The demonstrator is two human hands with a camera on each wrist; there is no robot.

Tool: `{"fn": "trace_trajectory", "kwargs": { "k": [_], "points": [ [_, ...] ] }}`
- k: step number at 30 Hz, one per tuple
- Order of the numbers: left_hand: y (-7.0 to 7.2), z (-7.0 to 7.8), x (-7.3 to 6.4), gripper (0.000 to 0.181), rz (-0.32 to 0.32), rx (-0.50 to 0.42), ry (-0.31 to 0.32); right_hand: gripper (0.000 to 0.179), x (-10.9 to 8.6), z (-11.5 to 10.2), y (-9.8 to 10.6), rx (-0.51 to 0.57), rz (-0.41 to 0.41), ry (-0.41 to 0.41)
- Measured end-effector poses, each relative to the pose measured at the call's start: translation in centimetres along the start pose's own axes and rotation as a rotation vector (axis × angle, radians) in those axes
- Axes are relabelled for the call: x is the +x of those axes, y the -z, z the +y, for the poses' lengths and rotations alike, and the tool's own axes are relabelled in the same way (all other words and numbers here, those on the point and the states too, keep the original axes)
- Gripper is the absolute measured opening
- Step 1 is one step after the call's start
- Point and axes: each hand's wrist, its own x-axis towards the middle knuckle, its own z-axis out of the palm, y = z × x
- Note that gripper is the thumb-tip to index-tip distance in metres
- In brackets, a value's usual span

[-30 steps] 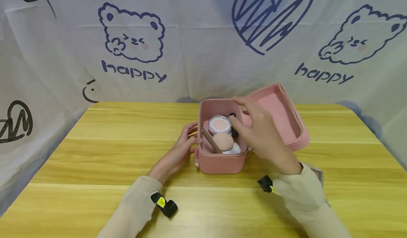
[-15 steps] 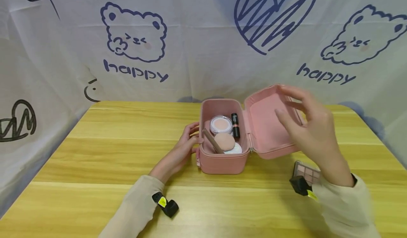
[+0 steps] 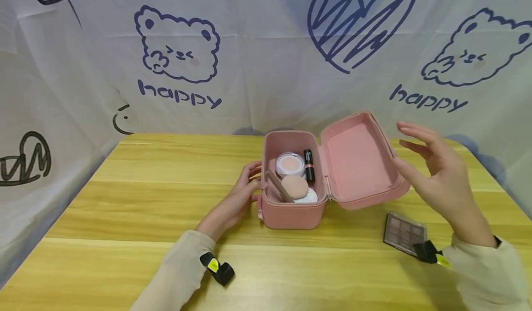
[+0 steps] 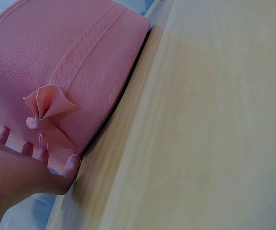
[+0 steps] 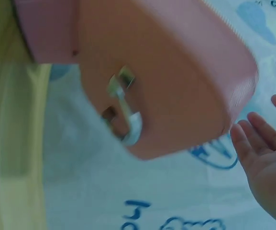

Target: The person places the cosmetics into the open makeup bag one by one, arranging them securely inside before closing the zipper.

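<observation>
A pink cosmetic case [image 3: 293,216] stands on the table, its lid [image 3: 357,158] swung out to the right. Inside lie a round compact [image 3: 290,164], a black lipstick [image 3: 309,165], a beige makeup sponge [image 3: 294,187], a slim brown stick [image 3: 277,186] and a white rounded item [image 3: 306,196]. My left hand [image 3: 234,209] rests its fingers against the case's left side, below a pink bow [image 4: 51,112] in the left wrist view. Fingers spread, my right hand [image 3: 444,177] is beside the lid's outer edge and holds nothing.
An eyeshadow palette [image 3: 404,231] lies on the wooden table [image 3: 158,200] below the lid, partly behind the right wrist's camera. A metal-ended handle [image 5: 128,120] sits on the lid's outside. White cloth [image 3: 257,61] with drawings hangs behind the table.
My right hand has moved from over the case's interior rightward past the lid, uncovering the lipstick, and the lid has tipped lower. The palette came into view. My left hand stays on the case.
</observation>
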Motion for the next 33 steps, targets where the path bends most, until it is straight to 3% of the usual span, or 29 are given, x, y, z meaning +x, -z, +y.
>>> {"fn": "trace_trajectory", "kwargs": {
  "k": [7,13,17,19,24,28,33],
  "points": [
    [0.0,0.1,0.0,0.070,-0.007,0.003,0.007,0.051,-1.2,2.8,1.5,0.317,-0.002,-0.045],
    [0.1,0.1,0.0,0.069,0.000,-0.004,0.009,0.050,-2.1,5.5,3.0,0.338,-0.154,-0.229],
    [0.0,0.1,0.0,0.069,-0.003,-0.005,0.012,0.045,-3.0,6.7,3.7,0.222,-0.263,-0.340],
    [0.0,0.1,-0.1,0.069,-0.001,-0.005,0.011,0.044,-3.3,7.0,4.0,0.156,-0.292,-0.374],
    [0.0,0.3,-0.2,0.070,0.007,-0.010,0.014,0.042,-3.7,7.3,4.3,0.121,-0.333,-0.402],
    [0.0,0.4,-0.1,0.070,0.002,-0.008,0.017,0.046,-4.5,7.6,4.6,0.161,-0.409,-0.388],
    [-0.2,0.3,-0.2,0.070,0.005,-0.015,0.018,0.054,-5.9,8.5,5.1,0.327,-0.520,-0.438]
  ]
}}
